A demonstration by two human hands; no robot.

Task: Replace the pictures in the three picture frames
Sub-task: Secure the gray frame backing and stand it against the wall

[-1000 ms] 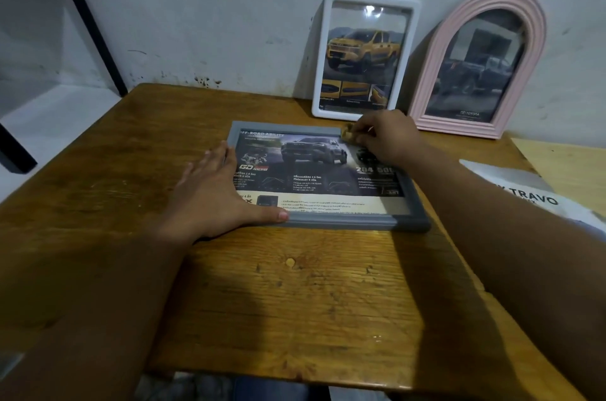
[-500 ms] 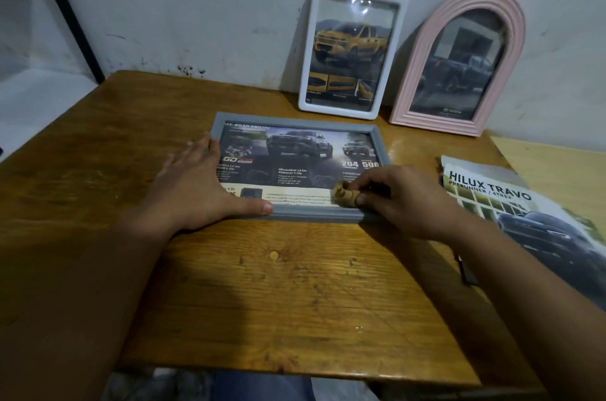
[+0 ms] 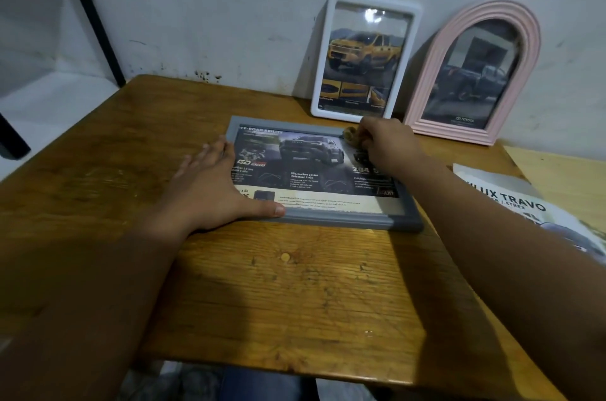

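Frames all look filled; left hand (image 3: 210,190) flat steadies grey frame (image 3: 328,218), right hand (image 3: 387,144) pinches a small wad (image 3: 352,135) on its glass

Both forearms are bare from the lower edge of the picture up to the wrists; no sleeve, cuff, watch, bracelet or ring shows on either. The left hand (image 3: 210,190) has short, plain nails, the thumbnail the clearest of them. The right hand (image 3: 390,144) shows only its back and knuckles, so its nails cannot be made out. Below the near edge of the wooden table (image 3: 295,302), blue fabric that looks like denim covers the person's lap, with a paler patch just left of it, too blurred to identify.
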